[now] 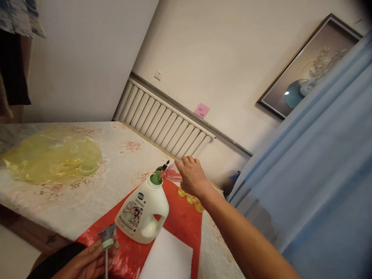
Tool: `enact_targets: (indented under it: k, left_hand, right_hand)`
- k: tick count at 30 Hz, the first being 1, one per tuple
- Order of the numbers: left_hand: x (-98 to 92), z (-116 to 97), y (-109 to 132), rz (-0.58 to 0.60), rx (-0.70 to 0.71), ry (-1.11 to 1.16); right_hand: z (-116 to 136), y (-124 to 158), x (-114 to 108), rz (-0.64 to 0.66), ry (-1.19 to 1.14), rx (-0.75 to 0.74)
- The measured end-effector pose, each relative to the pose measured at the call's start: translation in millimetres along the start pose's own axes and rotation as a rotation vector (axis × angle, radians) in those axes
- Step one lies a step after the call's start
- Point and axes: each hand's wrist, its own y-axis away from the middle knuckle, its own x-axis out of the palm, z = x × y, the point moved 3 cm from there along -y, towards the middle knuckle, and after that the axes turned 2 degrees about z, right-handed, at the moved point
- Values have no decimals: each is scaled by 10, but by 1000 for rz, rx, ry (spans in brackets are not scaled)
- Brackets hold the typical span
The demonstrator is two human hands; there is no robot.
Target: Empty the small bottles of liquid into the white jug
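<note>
A white detergent jug with a printed label stands on a red mat, its mouth open and a green funnel set in it. My right hand is closed round a clear plastic bottle, tipped on its side with its neck at the funnel. My left hand, at the bottom edge, is closed on the jug's grey and green pump head, whose thin tube hangs down.
A white pad lies on the mat's near end. A crumpled yellow plastic bag lies on the floral tablecloth at the left. A radiator runs along the wall. Blue fabric fills the right. A person stands at top left.
</note>
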Motion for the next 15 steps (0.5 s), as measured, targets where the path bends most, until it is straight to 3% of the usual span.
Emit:
enact_targets:
  k: [15]
  left_hand:
    - [29,-15,26,8,31,-30]
  right_hand:
    - [66,-31,-61,-40,31,-39]
